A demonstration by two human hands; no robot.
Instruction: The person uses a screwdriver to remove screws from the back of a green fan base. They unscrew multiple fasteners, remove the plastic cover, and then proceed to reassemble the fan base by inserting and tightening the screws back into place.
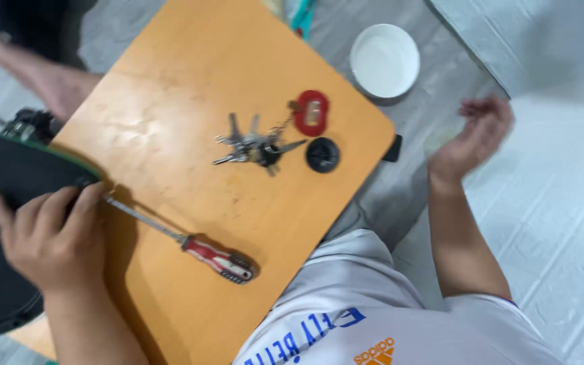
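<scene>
My left hand (49, 236) grips the edge of a large black flat object (1, 203) with a green rim, at the left edge of the orange wooden table (184, 74). A screwdriver (190, 247) with a red and grey handle lies on the table, its metal tip right beside my left fingers. My right hand (474, 135) hovers off the table's right side above the floor, fingers loosely curled and apart, holding nothing. A bunch of keys (255, 145) with a red tag (311, 113) lies mid-table, next to a round black cap (322, 155).
A white bowl (384, 59) stands on the grey floor beyond the table. A small black item (393, 148) sits at the table's right edge. A bare foot (35, 71) rests at the top left. My white shirt (373, 318) fills the bottom.
</scene>
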